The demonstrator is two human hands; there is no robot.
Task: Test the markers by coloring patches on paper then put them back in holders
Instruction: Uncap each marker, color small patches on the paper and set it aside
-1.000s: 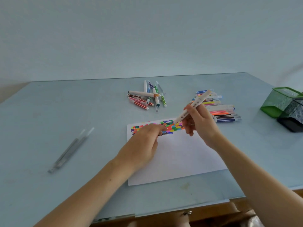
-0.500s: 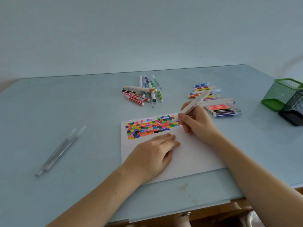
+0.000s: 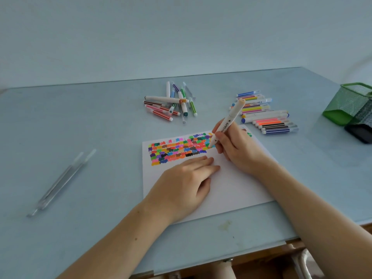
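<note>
We are pinching a white marker (image 3: 228,122) in our right hand (image 3: 235,147), fingers curled round its lower barrel, its tip touching the right end of the coloured patches (image 3: 179,149) on the paper (image 3: 237,188). The marker is leaning up and away from us, its pale capped end pointing toward the far right. Our left hand (image 3: 185,186) is lying flat on the paper just below the patches, fingers straight and together, pressing the sheet down. The two hands are sitting close but apart.

The paper is lying on the pale blue counter (image 3: 90,137). Beyond it, a loose heap of markers (image 3: 171,102) is lying criss-crossed, and to the right a neater row of markers (image 3: 265,113) is lying side by side, just behind our right hand. At the far right edge, a green mesh holder (image 3: 348,103) is standing tilted against a black mesh holder (image 3: 362,125). Well off to the left, two clear pens (image 3: 62,182) are lying together.
</note>
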